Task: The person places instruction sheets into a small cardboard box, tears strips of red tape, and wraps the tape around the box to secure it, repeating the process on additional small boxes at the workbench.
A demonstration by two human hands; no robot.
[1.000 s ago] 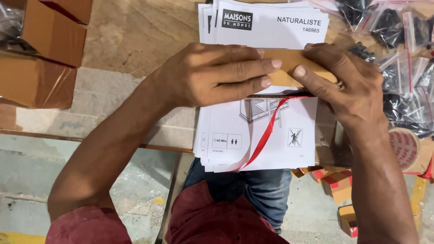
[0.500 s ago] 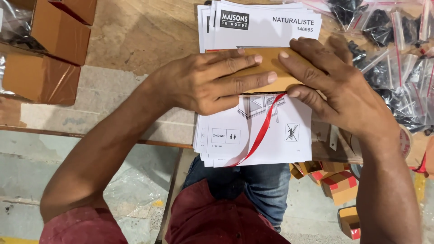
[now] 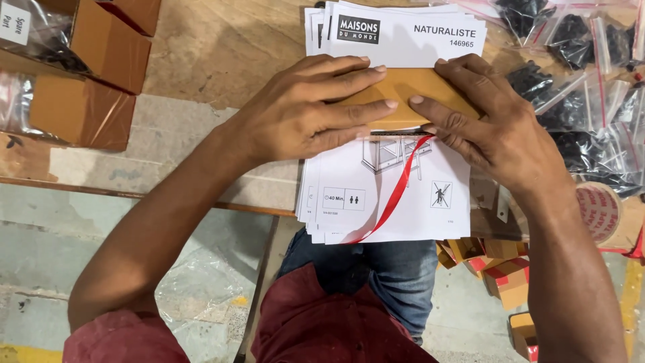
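Note:
A small flat brown cardboard box (image 3: 403,91) lies on a stack of white printed instruction sheets (image 3: 396,195) on a wooden bench. My left hand (image 3: 309,111) presses on the box's left half, fingers stretched across it. My right hand (image 3: 494,131) grips its right end, fingers over the top and thumb at the near edge. A strip of red tape (image 3: 396,195) trails from under the box across the sheets toward me.
Brown cardboard boxes (image 3: 87,87) sit at the left. Several clear bags of black hardware (image 3: 584,74) lie at the right, with a roll of tape (image 3: 601,215) near them. Small red-and-brown boxes (image 3: 497,269) lie on the floor. The bench edge (image 3: 134,195) runs below my forearms.
Both hands have shifted slightly on the box; my right hand's fingers now wrap further over its right end. The red tape still hangs below.

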